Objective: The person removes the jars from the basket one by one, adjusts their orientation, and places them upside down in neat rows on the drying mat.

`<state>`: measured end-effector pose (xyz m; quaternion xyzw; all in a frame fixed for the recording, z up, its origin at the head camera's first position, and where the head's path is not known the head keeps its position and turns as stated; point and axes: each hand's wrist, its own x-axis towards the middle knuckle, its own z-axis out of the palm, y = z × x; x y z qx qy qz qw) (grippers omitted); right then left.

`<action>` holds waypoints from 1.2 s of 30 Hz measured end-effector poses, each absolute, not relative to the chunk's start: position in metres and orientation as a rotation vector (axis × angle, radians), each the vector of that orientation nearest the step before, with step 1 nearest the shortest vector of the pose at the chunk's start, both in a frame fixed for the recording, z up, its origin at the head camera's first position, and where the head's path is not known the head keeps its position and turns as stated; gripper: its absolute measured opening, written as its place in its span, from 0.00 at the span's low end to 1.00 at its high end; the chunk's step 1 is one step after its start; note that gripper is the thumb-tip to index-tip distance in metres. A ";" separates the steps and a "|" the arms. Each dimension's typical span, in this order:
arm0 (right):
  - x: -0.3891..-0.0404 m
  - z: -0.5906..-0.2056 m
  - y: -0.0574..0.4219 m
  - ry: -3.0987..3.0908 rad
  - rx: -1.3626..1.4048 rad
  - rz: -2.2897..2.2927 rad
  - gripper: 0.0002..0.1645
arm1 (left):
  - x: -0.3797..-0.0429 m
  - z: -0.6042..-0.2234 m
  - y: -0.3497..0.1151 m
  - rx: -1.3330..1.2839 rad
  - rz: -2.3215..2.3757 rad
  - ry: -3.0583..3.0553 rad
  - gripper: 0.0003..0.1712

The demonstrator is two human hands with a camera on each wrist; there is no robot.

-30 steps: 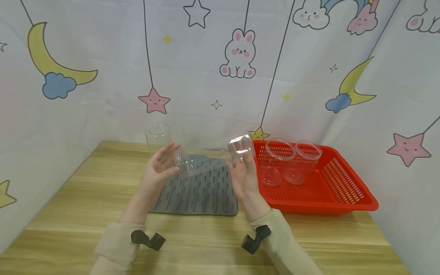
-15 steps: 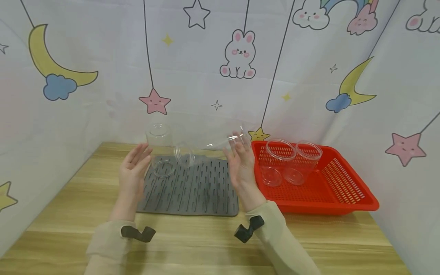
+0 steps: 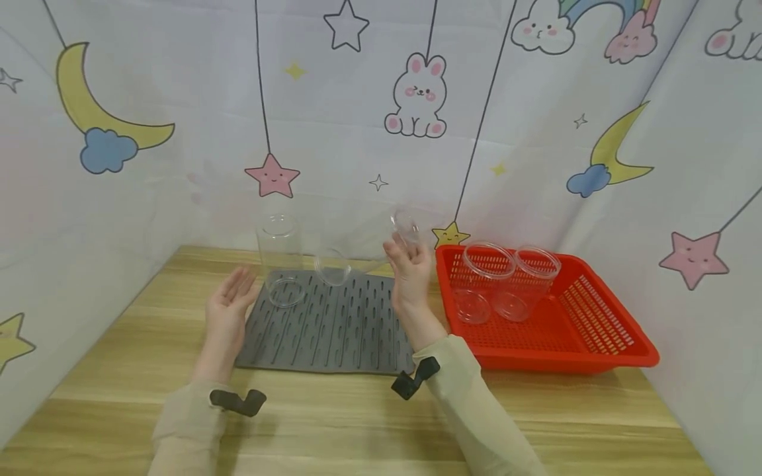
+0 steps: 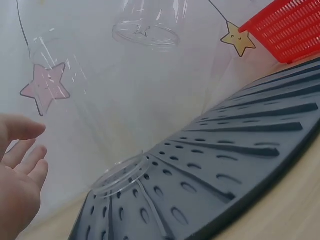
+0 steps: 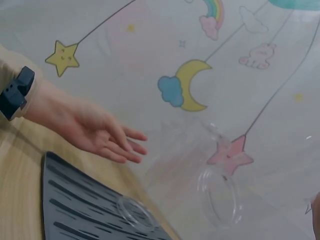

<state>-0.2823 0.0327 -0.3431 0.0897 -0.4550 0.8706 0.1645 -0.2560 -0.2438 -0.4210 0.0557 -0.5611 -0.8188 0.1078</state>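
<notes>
My right hand [image 3: 412, 281] holds a clear plastic cup [image 3: 366, 254] near its base, over the far part of the grey ridged mat [image 3: 339, 330]. The cup lies tilted in the air, its wide rim lower and toward the left. In the left wrist view that rim hangs above the mat. A second clear cup [image 3: 280, 254] stands upside down on the mat's back left corner, rim against the mat. Beside it, my left hand [image 3: 229, 301] is open, palm toward the cup, with nothing in it. The right wrist view also shows the left hand's relaxed fingers.
A red perforated basket [image 3: 601, 360] stands right of the mat. Two clear cups [image 3: 488, 264] stand inside its left part, rims up. A white curtain [image 3: 351, 125] with cartoon prints hangs behind the wooden table [image 3: 333, 423].
My left hand has come away from the held cup's rim and moved left. The right hand has turned the cup, so its base end is higher and its rim lower.
</notes>
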 end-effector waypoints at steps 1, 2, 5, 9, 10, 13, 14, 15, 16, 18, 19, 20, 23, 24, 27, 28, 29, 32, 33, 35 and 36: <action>-0.285 -0.345 0.032 -1.317 0.250 2.464 0.44 | -0.257 -0.423 -0.245 0.185 -2.413 -1.672 0.36; -0.287 -0.347 0.031 -1.339 0.240 2.452 0.44 | -0.257 -0.426 -0.247 0.196 -2.407 -1.708 0.36; -0.291 -0.351 0.027 -1.396 0.231 2.422 0.42 | -0.259 -0.436 -0.253 0.210 -2.380 -1.790 0.37; -0.293 -0.357 0.022 -1.471 0.242 2.402 0.41 | -0.260 -0.448 -0.258 0.236 -2.332 -1.884 0.37; -0.293 -0.358 0.021 -1.490 0.247 2.392 0.41 | -0.261 -0.450 -0.259 0.248 -2.328 -1.894 0.37; -0.293 -0.362 0.017 -1.568 0.262 2.355 0.43 | -0.262 -0.456 -0.261 0.259 -2.332 -1.927 0.38; -0.294 -0.363 0.016 -1.598 0.259 2.341 0.43 | -0.262 -0.457 -0.261 0.258 -2.336 -1.933 0.38; -0.294 -0.364 0.015 -1.629 0.261 2.326 0.43 | -0.262 -0.458 -0.261 0.251 -2.337 -1.942 0.38; -0.295 -0.366 0.013 -1.661 0.259 2.316 0.44 | -0.262 -0.459 -0.262 0.244 -2.346 -1.942 0.38; -0.295 -0.368 0.011 -1.719 0.257 2.307 0.45 | -0.261 -0.461 -0.264 0.228 -2.366 -1.939 0.39; -0.295 -0.369 0.010 -1.743 0.261 2.306 0.46 | -0.261 -0.461 -0.264 0.221 -2.373 -1.939 0.39; -0.296 -0.370 0.008 -1.762 0.265 2.304 0.46 | -0.261 -0.461 -0.265 0.215 -2.381 -1.939 0.39; -0.299 -0.372 0.004 -1.818 0.285 2.279 0.48 | -0.260 -0.461 -0.267 0.204 -2.397 -1.948 0.39; -0.300 -0.373 0.002 -1.838 0.292 2.261 0.48 | -0.259 -0.460 -0.267 0.204 -2.402 -1.953 0.39; -0.303 -0.374 -0.003 -1.892 0.296 2.222 0.49 | -0.259 -0.460 -0.269 0.206 -2.414 -1.976 0.40; -0.304 -0.374 -0.005 -1.907 0.302 2.213 0.49 | -0.259 -0.460 -0.269 0.205 -2.419 -1.984 0.40; -0.304 -0.374 -0.006 -1.929 0.300 2.202 0.50 | -0.259 -0.461 -0.270 0.203 -2.426 -1.990 0.40; -0.306 -0.373 -0.011 -1.983 0.311 2.178 0.51 | -0.258 -0.461 -0.272 0.192 -2.452 -2.013 0.41; -0.307 -0.373 -0.013 -1.996 0.314 2.175 0.51 | -0.258 -0.461 -0.273 0.178 -2.457 -2.022 0.41; -0.308 -0.374 -0.015 -2.025 0.315 2.160 0.51 | -0.258 -0.461 -0.275 0.150 -2.464 -2.048 0.41; -0.309 -0.374 -0.016 -2.032 0.319 2.162 0.52 | -0.257 -0.461 -0.275 0.140 -2.465 -2.061 0.41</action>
